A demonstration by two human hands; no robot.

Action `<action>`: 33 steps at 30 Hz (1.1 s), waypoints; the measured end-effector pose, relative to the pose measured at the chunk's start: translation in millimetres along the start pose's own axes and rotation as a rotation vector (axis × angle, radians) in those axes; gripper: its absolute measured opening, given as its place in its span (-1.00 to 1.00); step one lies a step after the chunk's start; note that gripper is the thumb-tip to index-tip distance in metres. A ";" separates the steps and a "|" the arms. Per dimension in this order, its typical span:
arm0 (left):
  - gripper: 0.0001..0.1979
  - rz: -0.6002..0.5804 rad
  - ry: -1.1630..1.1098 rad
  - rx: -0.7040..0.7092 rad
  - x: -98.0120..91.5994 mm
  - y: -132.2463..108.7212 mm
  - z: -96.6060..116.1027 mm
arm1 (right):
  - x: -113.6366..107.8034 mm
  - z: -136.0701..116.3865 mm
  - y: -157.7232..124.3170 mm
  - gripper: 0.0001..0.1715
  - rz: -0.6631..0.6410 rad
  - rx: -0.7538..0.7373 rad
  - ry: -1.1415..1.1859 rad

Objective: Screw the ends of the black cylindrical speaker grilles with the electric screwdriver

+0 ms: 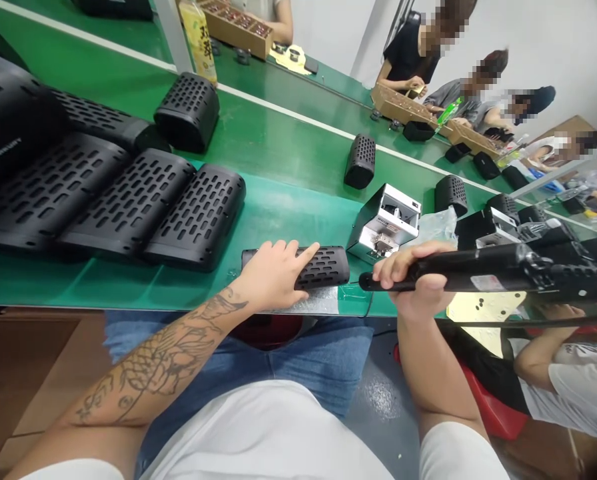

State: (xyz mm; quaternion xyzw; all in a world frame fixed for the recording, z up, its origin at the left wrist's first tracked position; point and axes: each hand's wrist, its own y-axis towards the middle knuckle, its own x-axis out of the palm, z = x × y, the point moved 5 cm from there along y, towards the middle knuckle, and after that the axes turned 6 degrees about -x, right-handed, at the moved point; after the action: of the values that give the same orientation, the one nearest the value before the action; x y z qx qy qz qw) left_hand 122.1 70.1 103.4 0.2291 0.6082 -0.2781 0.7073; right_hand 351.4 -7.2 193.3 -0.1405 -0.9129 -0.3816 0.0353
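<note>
My left hand (273,275) lies over a black slotted speaker housing (326,265) at the table's front edge, its fingers spread and the index finger stretched along the top. The housing's middle is hidden under the hand. To the right, my right hand (418,280) is wrapped round a long black power screwdriver (466,272), held nearly level with its tip pointing left at the housing's right end. Behind the gap between my hands stands a silver and black screw feeder (386,223).
Several black housings (198,217) lean in a row at the left on the green table (278,200). Single housings (361,161) stand farther back. A yellow bottle (198,40) is near a post. Across the table, people work at cardboard trays (403,107); another person's arm (543,363) is at the right.
</note>
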 end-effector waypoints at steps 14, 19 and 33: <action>0.11 -0.038 -0.019 -0.014 -3.7 -0.8 5.1 | 29.9 29.5 -7.1 -0.52 -0.176 0.098 0.103; 0.10 -0.037 -0.031 -0.016 -3.2 0.5 6.8 | 34.9 27.1 -12.2 -0.53 -0.269 0.079 0.147; 0.14 -0.181 0.012 -0.050 -13.0 1.4 11.4 | 27.4 28.6 -13.7 -0.56 -0.233 0.086 0.166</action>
State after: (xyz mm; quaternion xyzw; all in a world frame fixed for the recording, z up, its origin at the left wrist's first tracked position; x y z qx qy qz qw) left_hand 130.0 65.1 117.9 0.1572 0.6372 -0.3241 0.6813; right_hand 322.5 10.1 168.3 0.0002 -0.9325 -0.3541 0.0720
